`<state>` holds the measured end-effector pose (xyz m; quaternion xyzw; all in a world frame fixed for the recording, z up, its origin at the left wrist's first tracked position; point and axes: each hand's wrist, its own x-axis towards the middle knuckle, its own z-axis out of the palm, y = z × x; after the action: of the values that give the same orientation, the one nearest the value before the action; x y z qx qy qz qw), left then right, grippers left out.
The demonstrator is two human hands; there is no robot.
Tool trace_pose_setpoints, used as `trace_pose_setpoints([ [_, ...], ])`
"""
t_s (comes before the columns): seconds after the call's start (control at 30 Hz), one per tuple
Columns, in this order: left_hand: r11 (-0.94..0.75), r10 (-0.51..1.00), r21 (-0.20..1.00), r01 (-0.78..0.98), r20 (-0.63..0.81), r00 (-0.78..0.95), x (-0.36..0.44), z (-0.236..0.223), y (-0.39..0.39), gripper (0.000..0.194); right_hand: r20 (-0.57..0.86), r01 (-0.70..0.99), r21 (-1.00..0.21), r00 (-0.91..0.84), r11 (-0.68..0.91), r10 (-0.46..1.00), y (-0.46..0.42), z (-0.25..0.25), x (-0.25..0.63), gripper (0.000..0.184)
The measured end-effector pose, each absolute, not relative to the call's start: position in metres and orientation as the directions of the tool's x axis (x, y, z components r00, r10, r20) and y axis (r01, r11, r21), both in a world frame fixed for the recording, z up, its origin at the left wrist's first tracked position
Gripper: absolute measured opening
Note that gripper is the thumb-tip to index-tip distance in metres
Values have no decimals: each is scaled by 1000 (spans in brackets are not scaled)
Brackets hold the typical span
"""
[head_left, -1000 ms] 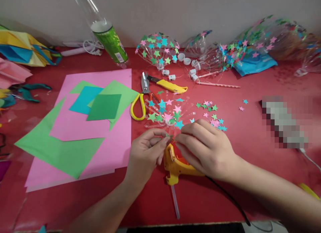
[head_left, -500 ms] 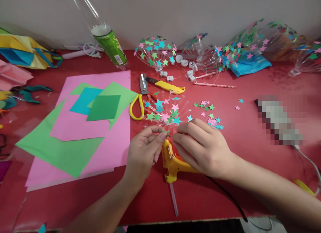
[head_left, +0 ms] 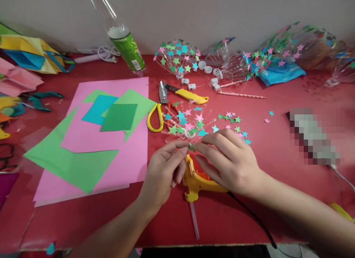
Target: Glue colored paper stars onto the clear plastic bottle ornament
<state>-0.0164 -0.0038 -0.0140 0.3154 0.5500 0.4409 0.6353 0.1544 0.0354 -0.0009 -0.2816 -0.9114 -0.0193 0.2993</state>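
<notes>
A small green paper star point(head_left: 191, 147) is pinched between the thumb and index finger of my left hand point(head_left: 163, 169). My right hand point(head_left: 230, 161) is beside it, index fingertip at the star's edge, thumb apart from the fingers. Under both hands lies a yellow glue gun point(head_left: 194, 184) with a clear glue stick point(head_left: 195, 221) sticking out towards me. Just beyond the hands, cut plastic bottle strips are spread like a flower point(head_left: 189, 133), covered with pink, blue and green paper stars. More loose stars point(head_left: 230, 117) lie to its right.
Pink and green paper sheets point(head_left: 83, 169) lie at left. Yellow-handled scissors point(head_left: 155, 117) and a yellow cutter point(head_left: 191, 96) lie behind the flower. At the back stand a plastic bottle point(head_left: 127, 50) and star-covered bottle flowers point(head_left: 177, 58). A black cable point(head_left: 255, 217) runs from the glue gun.
The view has shifted slightly, so things sit further right. My right thumb has moved away from its fingers, and more of the green star shows at my left fingertips.
</notes>
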Motion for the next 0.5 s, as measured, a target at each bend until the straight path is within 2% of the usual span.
trace_pose_setpoints([
  [0.23, 400, 916, 907, -133, -399, 30, -18, -17, -7, 18, 560, 556, -147, -635, 818, 532, 37, -5, 153, 10],
  [0.5, 396, 918, 909, -132, -394, 39, -16, -15, -8, 17, 533, 566, -194, -625, 801, 570, 37, -8, 152, 14],
])
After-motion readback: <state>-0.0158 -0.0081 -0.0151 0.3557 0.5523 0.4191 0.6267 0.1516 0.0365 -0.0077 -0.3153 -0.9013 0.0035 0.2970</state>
